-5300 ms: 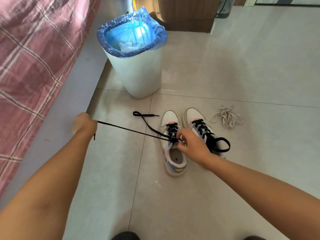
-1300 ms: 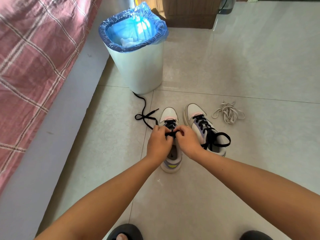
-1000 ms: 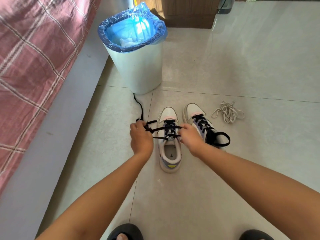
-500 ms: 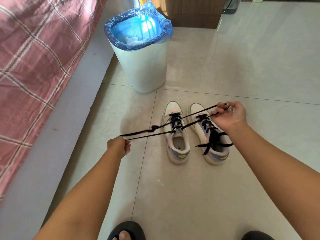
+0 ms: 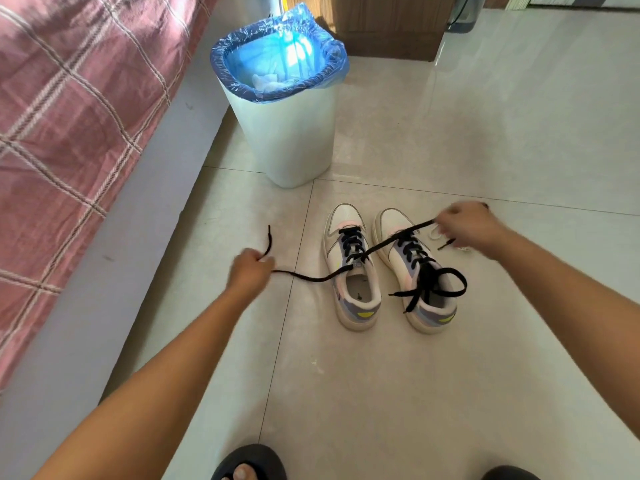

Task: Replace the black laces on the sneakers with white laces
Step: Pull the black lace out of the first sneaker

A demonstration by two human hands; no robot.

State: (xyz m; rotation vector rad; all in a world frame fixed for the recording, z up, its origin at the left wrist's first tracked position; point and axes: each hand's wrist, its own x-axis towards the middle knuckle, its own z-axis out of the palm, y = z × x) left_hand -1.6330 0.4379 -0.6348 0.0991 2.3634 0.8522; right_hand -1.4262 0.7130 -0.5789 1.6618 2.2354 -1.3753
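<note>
1. Step in hand, by my reading: unthreading the black lace point(image 5: 349, 244) from the left sneaker point(image 5: 353, 268). Both sneakers stand side by side on the tiled floor point(image 5: 381, 393), toes toward the waste bin point(image 5: 287, 109).
2. Left hand point(image 5: 249, 271): fingers curled shut around one run of the lace. That run sags from the fist to the upper eyelets; the aglet end sticks up above the fist.
3. Right hand point(image 5: 467, 226): blurred, fingers pinched closed on the other run, which stretches fairly taut across the toe of the right sneaker point(image 5: 415, 268). A short free end hangs below the hand.
4. Lace still crosses several eyelet rows near the toe of the left sneaker, so removal is only part done.
5. To do it well: free one crossing at a time, working from the top row down. Pull each run along the line of its eyelet, not sideways, so the shoe does not skid or tip.
6. Suggest steadying the shoe if it begins to slide; neither hand touches it now.
7. Right sneaker remains fully laced in black, bow tied over its opening.
8. White laces point(image 5: 437, 233): only a small loop shows on the floor behind the right hand; the rest is hidden.
</note>
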